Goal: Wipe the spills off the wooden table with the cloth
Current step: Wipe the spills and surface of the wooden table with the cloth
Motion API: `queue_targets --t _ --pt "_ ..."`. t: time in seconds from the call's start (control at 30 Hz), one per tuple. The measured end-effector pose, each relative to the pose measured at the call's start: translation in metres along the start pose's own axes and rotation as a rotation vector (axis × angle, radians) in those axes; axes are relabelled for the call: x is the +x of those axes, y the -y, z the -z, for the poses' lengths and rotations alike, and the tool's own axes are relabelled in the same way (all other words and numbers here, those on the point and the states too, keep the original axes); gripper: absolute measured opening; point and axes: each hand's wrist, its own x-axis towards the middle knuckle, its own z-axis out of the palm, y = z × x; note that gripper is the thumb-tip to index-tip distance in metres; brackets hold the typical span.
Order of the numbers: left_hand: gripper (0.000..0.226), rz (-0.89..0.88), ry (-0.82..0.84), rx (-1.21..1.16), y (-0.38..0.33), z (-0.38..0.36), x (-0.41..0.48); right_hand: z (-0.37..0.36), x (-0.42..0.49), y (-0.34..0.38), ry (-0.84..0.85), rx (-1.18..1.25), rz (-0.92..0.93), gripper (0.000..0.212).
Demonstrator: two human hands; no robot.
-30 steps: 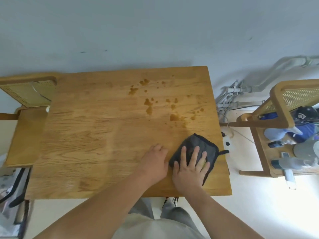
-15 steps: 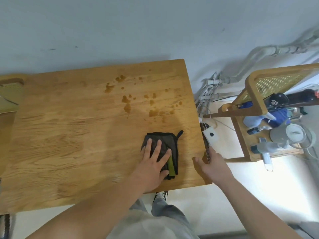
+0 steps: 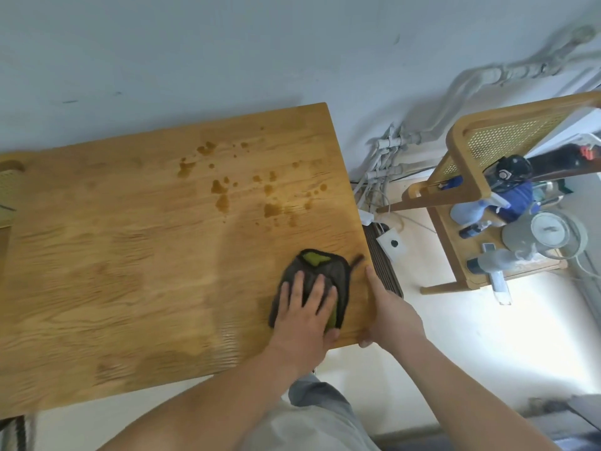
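Note:
Brown spills (image 3: 222, 197) dot the far right part of the wooden table (image 3: 130, 255), in several drops and small puddles. A dark grey cloth (image 3: 328, 270) with a yellow-green side showing lies near the table's front right corner, below the spills and apart from them. My left hand (image 3: 304, 315) presses flat on the cloth with its fingers spread. My right hand (image 3: 392, 315) holds the table's right edge at the front corner, thumb on top and fingers curled under.
To the right stands a rattan-backed wooden chair (image 3: 468, 151) holding spray bottles (image 3: 474, 211) and a kettle (image 3: 546, 234). Pipes (image 3: 387, 157) and a white power block (image 3: 392, 244) lie by the wall on the floor. Another rattan chair (image 3: 8, 187) sits at the far left.
The cloth went from under my right hand to under my left hand. My right hand moved off it to the table's right edge. The view shifted right.

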Motion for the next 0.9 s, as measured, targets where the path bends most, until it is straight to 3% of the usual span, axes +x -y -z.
queue_targets --t 0.07,0.13,0.2,0.3,0.37,0.43,0.53,0.6,0.77,0.83,0.9 --pt "0.073 -0.200 0.005 0.103 0.018 0.005 0.006 -0.002 0.002 0.000 -0.002 -0.001 -0.014 0.162" --pt "0.069 -0.243 0.036 0.188 0.044 0.017 0.016 -0.003 0.005 -0.001 0.000 0.006 -0.032 0.159" --pt "0.066 -0.102 0.053 0.143 0.060 0.029 0.024 -0.003 0.008 -0.002 0.016 0.032 -0.035 0.155" --pt "0.065 0.194 -0.055 -0.134 0.036 0.039 0.027 -0.005 0.007 -0.004 0.042 0.052 -0.036 0.155" --pt "0.071 0.247 -0.097 -0.176 -0.001 0.034 0.021 -0.006 0.005 -0.006 0.039 0.055 -0.034 0.155" --pt "0.079 0.088 -0.087 -0.058 -0.031 0.015 0.010 -0.006 0.003 -0.010 0.015 0.063 -0.018 0.154" --pt "0.071 -0.348 -0.055 0.138 -0.013 0.005 0.015 -0.004 0.001 -0.013 -0.004 0.136 0.002 0.139" --pt "0.060 -0.430 -0.064 0.227 0.016 0.020 0.038 -0.005 -0.001 -0.012 -0.003 0.127 -0.005 0.143" --pt "0.064 0.065 -0.107 -0.019 0.008 0.052 0.074 -0.008 -0.005 -0.012 0.029 0.056 -0.029 0.147" --pt "0.069 0.103 -0.120 -0.075 -0.020 0.044 0.063 -0.010 -0.010 -0.015 0.015 0.067 -0.008 0.141" --pt "0.074 -0.014 -0.155 -0.032 -0.043 0.022 0.039 -0.016 -0.019 -0.022 -0.002 0.077 -0.030 0.133"
